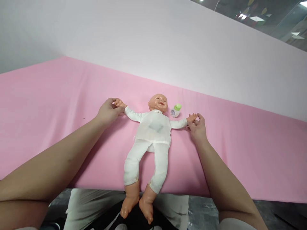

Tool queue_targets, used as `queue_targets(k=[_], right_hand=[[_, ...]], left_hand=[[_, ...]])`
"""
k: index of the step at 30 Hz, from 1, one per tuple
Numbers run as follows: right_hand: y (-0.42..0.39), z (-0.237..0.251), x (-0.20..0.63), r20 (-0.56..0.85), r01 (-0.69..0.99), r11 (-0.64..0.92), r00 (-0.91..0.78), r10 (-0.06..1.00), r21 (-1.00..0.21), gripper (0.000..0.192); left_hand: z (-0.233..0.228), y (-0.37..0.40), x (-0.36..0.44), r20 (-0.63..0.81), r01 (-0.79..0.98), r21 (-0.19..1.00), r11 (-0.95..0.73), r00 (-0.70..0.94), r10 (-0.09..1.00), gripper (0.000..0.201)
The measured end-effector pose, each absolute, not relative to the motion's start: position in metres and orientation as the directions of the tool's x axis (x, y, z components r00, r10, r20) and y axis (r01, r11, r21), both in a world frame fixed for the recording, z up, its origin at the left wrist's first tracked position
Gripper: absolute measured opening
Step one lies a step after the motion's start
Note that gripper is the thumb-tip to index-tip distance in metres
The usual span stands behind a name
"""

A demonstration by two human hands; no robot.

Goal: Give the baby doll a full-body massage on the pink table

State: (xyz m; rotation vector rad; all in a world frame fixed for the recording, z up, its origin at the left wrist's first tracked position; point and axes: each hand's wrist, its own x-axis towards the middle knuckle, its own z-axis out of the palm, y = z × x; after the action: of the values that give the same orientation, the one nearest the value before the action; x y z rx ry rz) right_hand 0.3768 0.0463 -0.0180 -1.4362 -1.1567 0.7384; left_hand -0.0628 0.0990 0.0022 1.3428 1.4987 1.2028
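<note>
A baby doll [153,129] with a white cloth body lies face up on the pink padded surface, its arms stretched out sideways. Its plastic feet hang past the front edge. My left hand [109,111] pinches the doll's hand on the left side, thumb and fingers around it. On the other side, my right hand [198,127] has its fingers closed about the doll's other hand. A small white bottle with a green cap [176,110] lies beside the doll's head, touched by neither hand.
The pink surface [240,153] meets a white wall [153,41] along its back edge. A window or glass panel [261,19] shows at the upper right. My legs and the grey floor [203,214] appear below the front edge.
</note>
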Motion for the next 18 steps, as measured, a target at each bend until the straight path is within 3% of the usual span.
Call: queue_targets(k=[3, 6, 8, 11, 14, 18], right_hand=[[0.027, -0.009, 0.356, 0.383, 0.476, 0.261, 0.178, 0.906, -0.840, 0.094], [0.008, 0.001, 0.330, 0.508, 0.667, 0.429, -0.088, 0.857, -0.609, 0.081], [-0.001, 0.007, 0.315, 0.507, 0.674, 0.612, -0.388, 0.769, -0.413, 0.059], [-0.006, 0.011, 0.300, 0.489, 0.609, 0.748, -0.584, 0.648, -0.263, 0.056], [-0.004, 0.011, 0.299, 0.505, 0.609, 0.733, -0.550, 0.665, -0.303, 0.052], [0.005, 0.003, 0.315, 0.503, 0.651, 0.563, -0.306, 0.808, -0.509, 0.043]], left_hand=[[0.018, 0.074, -0.049, 0.234, 0.356, 0.914, -0.192, -0.077, 0.969, 0.047], [0.027, 0.052, -0.032, 0.461, 0.447, 0.732, -0.514, 0.230, 0.857, 0.028], [0.027, 0.044, -0.023, 0.535, 0.435, 0.560, -0.705, 0.459, 0.709, 0.022], [0.020, 0.042, -0.015, 0.538, 0.409, 0.393, -0.823, 0.623, 0.567, 0.022], [0.015, 0.044, -0.012, 0.517, 0.447, 0.364, -0.817, 0.633, 0.577, 0.023], [0.016, 0.050, -0.015, 0.442, 0.533, 0.583, -0.614, 0.426, 0.790, 0.033]])
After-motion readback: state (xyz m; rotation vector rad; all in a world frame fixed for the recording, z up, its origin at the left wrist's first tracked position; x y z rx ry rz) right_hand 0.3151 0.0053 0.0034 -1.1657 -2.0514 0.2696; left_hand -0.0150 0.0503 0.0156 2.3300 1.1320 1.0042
